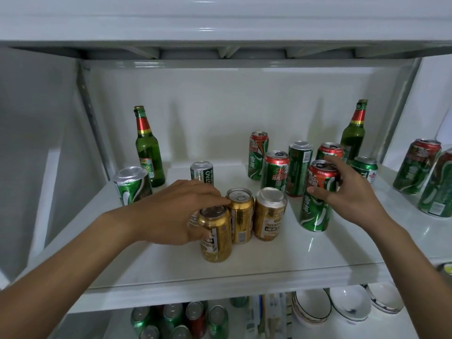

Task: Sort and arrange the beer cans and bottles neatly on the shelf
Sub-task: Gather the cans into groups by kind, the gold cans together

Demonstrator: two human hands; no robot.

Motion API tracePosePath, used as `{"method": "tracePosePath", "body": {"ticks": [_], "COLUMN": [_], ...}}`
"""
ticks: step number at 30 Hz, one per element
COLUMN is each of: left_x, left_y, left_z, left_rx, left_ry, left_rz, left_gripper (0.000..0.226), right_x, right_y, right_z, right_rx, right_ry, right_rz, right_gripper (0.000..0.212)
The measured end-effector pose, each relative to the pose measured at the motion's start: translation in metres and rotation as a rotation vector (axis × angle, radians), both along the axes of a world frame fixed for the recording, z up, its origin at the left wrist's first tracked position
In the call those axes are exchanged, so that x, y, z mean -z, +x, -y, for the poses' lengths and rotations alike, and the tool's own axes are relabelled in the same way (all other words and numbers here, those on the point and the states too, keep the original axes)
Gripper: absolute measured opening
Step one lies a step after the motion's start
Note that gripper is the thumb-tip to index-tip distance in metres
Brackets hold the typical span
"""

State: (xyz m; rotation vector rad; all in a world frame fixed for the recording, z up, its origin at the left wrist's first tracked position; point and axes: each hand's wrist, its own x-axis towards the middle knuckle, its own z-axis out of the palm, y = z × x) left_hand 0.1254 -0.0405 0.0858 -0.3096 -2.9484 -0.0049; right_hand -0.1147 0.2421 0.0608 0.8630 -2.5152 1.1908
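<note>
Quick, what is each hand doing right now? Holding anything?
Left hand: fingers curled round the front gold can, holding it.
Right hand: fingers and thumb grip the tall green can near its top.

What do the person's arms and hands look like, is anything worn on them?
Both forearms are bare as far as the picture shows: no sleeves, gloves, watch or rings visible. The left hand and right hand are ordinary bare hands with no markings.

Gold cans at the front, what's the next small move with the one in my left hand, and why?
Probably slide the gold can in the left hand back beside the other two gold cans. It stands slightly forward of them; lining it up would finish a gold row.
</note>
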Motion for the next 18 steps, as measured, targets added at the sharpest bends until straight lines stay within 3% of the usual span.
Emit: {"method": "tracePosePath", "body": {"ticks": [3,8,11,14,18], "left_x": [-0.004,-0.027,-0.03,-0.012,0.014], "left_y": [0.011,0.042,0.055,0.061,0.065], "left_z": [0.005,0.038,0.066,0.094,0.11], "left_rx": [0.017,-0.065,-0.152,-0.261,-0.253], "left_ry": [0.136,0.319,0.399,0.458,0.657], "left_rz": [-0.088,-0.492,-0.626,-0.511,-0.365], "left_gripper": [0.063,0.052,0.047,0.057,0.064], "right_x": [0.0,0.007,0.02,0.029,0.039], "right_y": [0.002,0.002,0.002,0.005,0.012], "right_z": [-0.003,-0.009,-0.014,-0.017,-0.02], "right_rx": [-0.024,-0.028,-0.06,-0.067,-0.091], "right_ry": [-0.048,-0.125,-0.171,-0.261,-0.343], "right_rz": [0.041,0.151,0.224,0.298,0.386], "right_gripper": [0.08,0.095,0.096,0.092,0.092]}}
